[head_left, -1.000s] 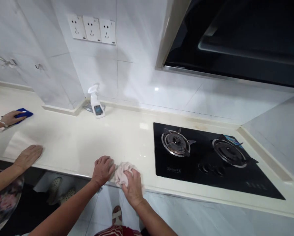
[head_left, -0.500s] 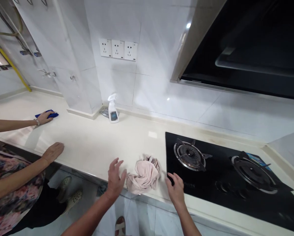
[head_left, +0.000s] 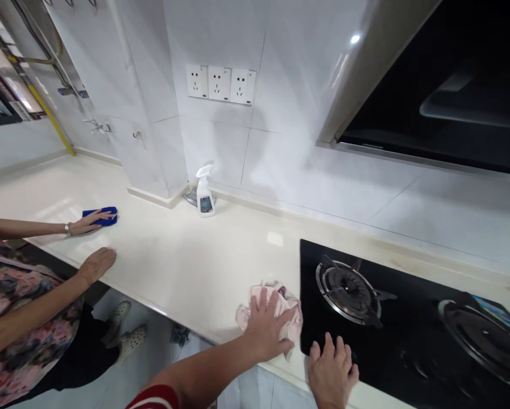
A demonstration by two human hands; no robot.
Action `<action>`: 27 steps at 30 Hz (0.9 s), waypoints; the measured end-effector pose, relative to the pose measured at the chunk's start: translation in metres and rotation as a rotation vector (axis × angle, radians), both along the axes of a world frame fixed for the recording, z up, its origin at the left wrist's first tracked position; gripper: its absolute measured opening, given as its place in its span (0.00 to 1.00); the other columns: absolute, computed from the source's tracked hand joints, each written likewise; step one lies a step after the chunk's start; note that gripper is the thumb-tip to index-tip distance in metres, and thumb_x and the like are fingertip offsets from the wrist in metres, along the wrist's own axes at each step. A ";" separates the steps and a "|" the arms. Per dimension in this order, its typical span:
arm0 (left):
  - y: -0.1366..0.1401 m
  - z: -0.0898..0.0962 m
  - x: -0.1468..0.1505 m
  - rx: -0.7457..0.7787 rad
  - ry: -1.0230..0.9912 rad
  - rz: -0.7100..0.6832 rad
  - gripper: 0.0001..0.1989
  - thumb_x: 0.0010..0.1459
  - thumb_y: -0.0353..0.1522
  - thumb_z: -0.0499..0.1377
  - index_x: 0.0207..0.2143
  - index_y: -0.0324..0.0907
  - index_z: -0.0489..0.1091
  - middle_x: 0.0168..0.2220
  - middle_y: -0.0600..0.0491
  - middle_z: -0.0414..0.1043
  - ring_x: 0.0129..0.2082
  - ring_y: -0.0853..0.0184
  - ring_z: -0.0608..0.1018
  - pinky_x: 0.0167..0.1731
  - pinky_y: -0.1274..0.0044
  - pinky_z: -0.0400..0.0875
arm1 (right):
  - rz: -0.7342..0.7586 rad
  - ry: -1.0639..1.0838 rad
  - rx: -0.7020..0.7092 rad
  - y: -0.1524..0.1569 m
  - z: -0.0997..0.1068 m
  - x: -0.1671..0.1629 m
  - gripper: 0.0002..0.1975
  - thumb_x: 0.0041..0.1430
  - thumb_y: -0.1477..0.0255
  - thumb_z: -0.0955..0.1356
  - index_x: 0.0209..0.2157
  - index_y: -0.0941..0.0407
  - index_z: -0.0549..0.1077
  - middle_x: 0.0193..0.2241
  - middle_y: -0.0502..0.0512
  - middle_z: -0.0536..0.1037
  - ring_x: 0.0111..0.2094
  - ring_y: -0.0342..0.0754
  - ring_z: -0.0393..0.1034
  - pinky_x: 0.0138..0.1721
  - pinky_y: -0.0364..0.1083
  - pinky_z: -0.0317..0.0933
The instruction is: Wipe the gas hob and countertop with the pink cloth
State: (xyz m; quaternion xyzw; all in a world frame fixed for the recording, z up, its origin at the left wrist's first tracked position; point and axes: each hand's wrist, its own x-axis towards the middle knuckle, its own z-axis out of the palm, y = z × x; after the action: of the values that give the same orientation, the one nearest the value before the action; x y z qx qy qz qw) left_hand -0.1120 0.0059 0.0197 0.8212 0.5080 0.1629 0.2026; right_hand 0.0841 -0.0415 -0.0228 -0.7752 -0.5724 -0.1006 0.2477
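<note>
My left hand [head_left: 268, 325] lies spread on top of a crumpled pale pink cloth [head_left: 247, 313], pressing it against the cream countertop [head_left: 186, 267] just left of the hob. Its fingers are apart and not wrapped round the cloth. My right hand [head_left: 332, 369] rests flat on the front left corner of the black gas hob [head_left: 318, 332], fingers stretched out, holding nothing. Part of the cloth is hidden beneath my left hand.
At left, a person in a floral top [head_left: 28, 335] has one hand on a blue cloth [head_left: 110, 216] and the other on the counter edge. A white spray bottle [head_left: 205, 196] stands by the wall. Above the hob juts a dark range hood [head_left: 408, 113].
My left hand has come down onto the pink cloth, which sits flatter. My right hand has settled onto the hob's edge. The other person's blue cloth now appears slightly further right.
</note>
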 end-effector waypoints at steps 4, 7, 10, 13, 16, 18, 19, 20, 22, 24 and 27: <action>0.051 0.004 0.029 0.072 0.049 -0.080 0.36 0.59 0.52 0.58 0.68 0.61 0.57 0.76 0.49 0.36 0.73 0.36 0.42 0.64 0.39 0.45 | -0.032 0.056 0.005 0.002 -0.004 0.004 0.33 0.66 0.54 0.53 0.61 0.56 0.70 0.60 0.73 0.70 0.64 0.70 0.58 0.58 0.71 0.51; 0.111 0.008 0.033 0.096 0.088 -0.005 0.35 0.57 0.54 0.59 0.66 0.62 0.60 0.75 0.49 0.42 0.72 0.38 0.47 0.64 0.42 0.46 | -0.069 0.104 -0.001 0.003 -0.011 0.008 0.31 0.65 0.53 0.55 0.61 0.51 0.70 0.59 0.69 0.71 0.63 0.70 0.60 0.56 0.71 0.54; 0.170 0.011 0.014 0.101 0.117 0.114 0.35 0.56 0.54 0.59 0.65 0.60 0.62 0.74 0.48 0.45 0.72 0.38 0.48 0.64 0.43 0.43 | -0.074 0.116 0.008 0.003 -0.016 0.012 0.31 0.63 0.52 0.56 0.62 0.50 0.68 0.59 0.68 0.70 0.62 0.70 0.60 0.56 0.71 0.54; 0.204 0.008 -0.027 0.112 0.137 0.232 0.35 0.57 0.52 0.59 0.66 0.56 0.62 0.74 0.48 0.44 0.72 0.38 0.46 0.65 0.45 0.38 | -0.059 0.122 -0.031 0.002 -0.016 0.015 0.31 0.63 0.52 0.57 0.62 0.50 0.68 0.61 0.68 0.69 0.63 0.70 0.59 0.57 0.71 0.54; 0.201 0.005 -0.085 0.139 0.169 0.362 0.34 0.58 0.50 0.59 0.65 0.54 0.63 0.73 0.47 0.47 0.71 0.39 0.49 0.66 0.47 0.40 | -0.063 0.134 -0.057 0.001 -0.014 0.016 0.32 0.63 0.52 0.56 0.62 0.51 0.68 0.61 0.69 0.68 0.64 0.70 0.58 0.58 0.72 0.53; 0.183 0.008 -0.129 0.161 0.190 0.466 0.32 0.59 0.48 0.59 0.64 0.53 0.65 0.72 0.44 0.50 0.70 0.39 0.51 0.65 0.48 0.44 | -0.069 0.146 -0.056 0.001 -0.013 0.015 0.32 0.63 0.51 0.55 0.61 0.52 0.68 0.61 0.70 0.68 0.64 0.69 0.58 0.58 0.72 0.52; 0.171 0.010 -0.152 0.171 0.198 0.519 0.31 0.59 0.47 0.59 0.64 0.53 0.65 0.71 0.44 0.52 0.69 0.40 0.53 0.64 0.48 0.46 | -0.069 0.152 -0.056 0.001 -0.012 0.014 0.32 0.63 0.51 0.55 0.61 0.51 0.68 0.61 0.70 0.68 0.64 0.69 0.58 0.58 0.72 0.52; 0.158 0.014 -0.173 0.180 0.205 0.572 0.30 0.59 0.46 0.59 0.63 0.53 0.66 0.71 0.43 0.53 0.69 0.40 0.54 0.63 0.48 0.47 | -0.068 0.158 -0.053 0.002 -0.011 0.013 0.32 0.63 0.51 0.55 0.61 0.51 0.69 0.61 0.70 0.69 0.64 0.70 0.58 0.57 0.73 0.52; 0.130 0.020 -0.211 0.193 0.210 0.671 0.29 0.58 0.45 0.59 0.62 0.52 0.67 0.69 0.42 0.56 0.67 0.40 0.57 0.63 0.47 0.49 | -0.062 0.162 -0.033 0.003 -0.009 0.010 0.30 0.63 0.53 0.56 0.60 0.50 0.69 0.60 0.69 0.69 0.64 0.70 0.59 0.56 0.73 0.53; 0.106 0.024 -0.238 0.203 0.207 0.756 0.28 0.59 0.44 0.59 0.62 0.51 0.68 0.68 0.40 0.57 0.67 0.39 0.58 0.62 0.46 0.49 | -0.049 0.158 0.010 0.004 -0.005 0.006 0.30 0.63 0.54 0.56 0.60 0.51 0.70 0.60 0.70 0.70 0.63 0.72 0.59 0.55 0.74 0.53; 0.085 0.026 -0.250 0.214 0.198 0.855 0.28 0.60 0.41 0.58 0.62 0.48 0.67 0.68 0.37 0.57 0.66 0.38 0.58 0.61 0.44 0.49 | -0.034 0.153 0.059 0.004 0.000 0.001 0.29 0.63 0.56 0.57 0.60 0.52 0.71 0.59 0.72 0.70 0.62 0.75 0.59 0.52 0.76 0.52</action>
State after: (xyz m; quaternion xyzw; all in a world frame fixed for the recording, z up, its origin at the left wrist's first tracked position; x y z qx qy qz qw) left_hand -0.3619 0.0905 0.0459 0.5656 0.7987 0.2043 -0.0184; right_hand 0.0846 -0.0371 -0.0233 -0.7825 -0.5354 -0.0619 0.3117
